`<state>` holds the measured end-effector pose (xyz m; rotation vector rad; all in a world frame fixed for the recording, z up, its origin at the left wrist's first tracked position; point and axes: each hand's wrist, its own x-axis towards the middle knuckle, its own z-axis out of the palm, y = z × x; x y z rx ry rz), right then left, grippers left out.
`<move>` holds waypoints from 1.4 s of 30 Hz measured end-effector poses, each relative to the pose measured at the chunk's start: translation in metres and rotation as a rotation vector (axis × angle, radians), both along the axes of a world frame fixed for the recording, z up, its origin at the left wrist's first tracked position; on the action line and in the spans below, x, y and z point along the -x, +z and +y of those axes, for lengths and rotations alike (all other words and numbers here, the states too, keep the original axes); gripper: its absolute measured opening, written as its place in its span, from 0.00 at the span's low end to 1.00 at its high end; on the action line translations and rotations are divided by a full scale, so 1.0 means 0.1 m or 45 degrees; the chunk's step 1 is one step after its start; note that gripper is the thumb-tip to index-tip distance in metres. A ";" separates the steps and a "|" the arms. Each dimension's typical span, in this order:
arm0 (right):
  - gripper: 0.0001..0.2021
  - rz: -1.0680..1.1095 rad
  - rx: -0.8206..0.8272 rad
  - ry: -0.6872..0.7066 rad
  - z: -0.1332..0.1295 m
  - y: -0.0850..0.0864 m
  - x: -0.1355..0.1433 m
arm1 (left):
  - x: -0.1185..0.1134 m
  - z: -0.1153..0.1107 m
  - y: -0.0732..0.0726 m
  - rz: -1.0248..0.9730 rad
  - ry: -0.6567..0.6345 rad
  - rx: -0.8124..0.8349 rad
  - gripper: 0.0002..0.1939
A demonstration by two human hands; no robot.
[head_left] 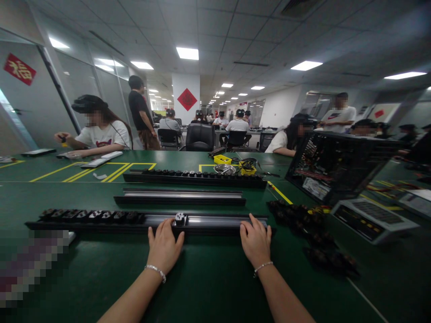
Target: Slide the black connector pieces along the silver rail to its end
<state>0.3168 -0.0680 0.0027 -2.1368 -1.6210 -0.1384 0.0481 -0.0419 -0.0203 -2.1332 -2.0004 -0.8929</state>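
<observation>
A long black rail (215,230) with a shiny metal channel lies crosswise before me. Several small black switch-like blocks sit in a row on its left half. One lone block with a pale top (180,219) stands in the channel near the middle. My left hand (164,246) is at the rail's front edge just left of that block, fingers over the edge and thumb low in front. Near the right end, my right hand (256,240) has its fingers bent over the same rail. Both hands look closed on the rail; their fingertips are partly hidden.
Behind lie a second rail (182,197) and a block-filled rail (195,179). To the right are a heap of dark blocks (303,220), a power supply (373,220) and an open computer case (336,166). Yellow trays (222,159) stand farther back. Other people sit around the green table (208,287).
</observation>
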 end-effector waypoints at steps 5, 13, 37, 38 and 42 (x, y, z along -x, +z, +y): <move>0.20 0.004 0.031 -0.005 0.00 0.01 -0.01 | 0.01 0.00 0.05 -0.042 -0.003 0.050 0.22; 0.20 -0.002 0.023 -0.002 -0.01 0.02 0.00 | -0.02 -0.03 0.11 -0.051 -0.079 0.083 0.22; 0.20 -0.002 0.042 -0.002 -0.01 0.02 0.00 | -0.04 -0.04 0.13 0.065 -0.236 0.069 0.20; 0.21 -0.002 0.047 -0.003 -0.01 0.02 0.00 | -0.04 -0.04 0.13 0.069 -0.249 0.071 0.20; 0.20 0.001 0.054 -0.004 -0.01 0.03 0.00 | -0.04 -0.04 0.12 0.070 -0.277 0.083 0.20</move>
